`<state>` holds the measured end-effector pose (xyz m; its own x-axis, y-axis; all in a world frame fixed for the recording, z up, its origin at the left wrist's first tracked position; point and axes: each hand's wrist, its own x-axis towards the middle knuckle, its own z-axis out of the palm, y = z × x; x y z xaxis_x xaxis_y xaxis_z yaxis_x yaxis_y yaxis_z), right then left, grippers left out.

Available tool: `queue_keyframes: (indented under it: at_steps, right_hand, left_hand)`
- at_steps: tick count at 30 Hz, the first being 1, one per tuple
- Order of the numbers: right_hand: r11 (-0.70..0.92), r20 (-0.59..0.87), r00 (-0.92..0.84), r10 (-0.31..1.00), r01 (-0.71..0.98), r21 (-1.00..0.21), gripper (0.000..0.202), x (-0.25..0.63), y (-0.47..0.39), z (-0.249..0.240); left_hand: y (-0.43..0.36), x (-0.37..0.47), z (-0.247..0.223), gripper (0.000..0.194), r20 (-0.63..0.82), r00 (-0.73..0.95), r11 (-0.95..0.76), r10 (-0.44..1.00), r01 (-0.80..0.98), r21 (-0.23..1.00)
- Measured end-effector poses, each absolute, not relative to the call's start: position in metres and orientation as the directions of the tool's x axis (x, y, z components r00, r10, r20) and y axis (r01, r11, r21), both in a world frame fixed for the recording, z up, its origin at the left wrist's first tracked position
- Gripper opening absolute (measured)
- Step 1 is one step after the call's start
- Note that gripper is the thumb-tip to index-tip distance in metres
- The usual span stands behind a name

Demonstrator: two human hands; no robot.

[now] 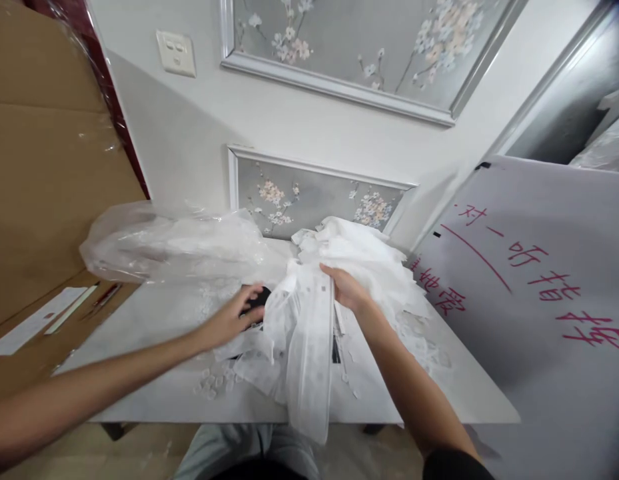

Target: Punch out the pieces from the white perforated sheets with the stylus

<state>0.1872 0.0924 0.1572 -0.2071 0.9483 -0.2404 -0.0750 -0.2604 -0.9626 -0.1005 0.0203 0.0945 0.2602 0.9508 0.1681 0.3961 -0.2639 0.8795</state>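
White sheer fabric (pixel 309 353) lies in folds over the middle of the white table (pixel 469 393), and one strip hangs past the front edge. My right hand (pixel 346 288) pinches the upper edge of this strip between thumb and fingers. To the left, my left hand (pixel 244 312) has its fingers apart beside a round black object (pixel 260 300), partly covered by the fingers; a firm hold on it does not show. A larger heap of white fabric (pixel 359 253) sits behind my right hand.
A clear plastic bag (pixel 174 243) of white material lies at the back left. Small translucent pieces (pixel 214 383) are scattered near the front left. Cardboard (pixel 44 200) stands at the left, with paper strips (pixel 36 321). A whiteboard (pixel 544 267) with red writing is at the right.
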Motion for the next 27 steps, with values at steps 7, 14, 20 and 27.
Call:
queue_keyframes:
  at_steps: [7, 14, 20, 27]
  right_hand:
    - [-0.375, -0.377, -0.012, 0.926, -0.154, -0.914, 0.052, 0.238, 0.074, 0.048]
    - [-0.303, -0.304, 0.006, 0.953, 0.093, -0.948, 0.060, 0.219, 0.049, 0.027]
    - [-0.100, -0.035, 0.170, 0.985, 0.388, -0.916, 0.050, 0.187, 0.056, 0.029]
    - [-0.251, -0.028, 0.338, 0.941, 0.638, -0.728, 0.048, 0.240, 0.067, 0.041]
  left_hand:
    - [-0.006, -0.086, 0.002, 0.073, -0.017, 0.428, -0.242, 0.903, 0.541, 0.805]
    - [0.032, -0.064, 0.003, 0.095, -0.133, 0.225, 0.001, 0.965, 0.506, 0.863]
    - [0.051, -0.038, 0.013, 0.070, -0.107, 0.235, -0.009, 0.966, 0.443, 0.897]
    - [0.081, -0.063, 0.022, 0.078, 0.036, 0.158, -0.069, 0.987, 0.208, 0.976]
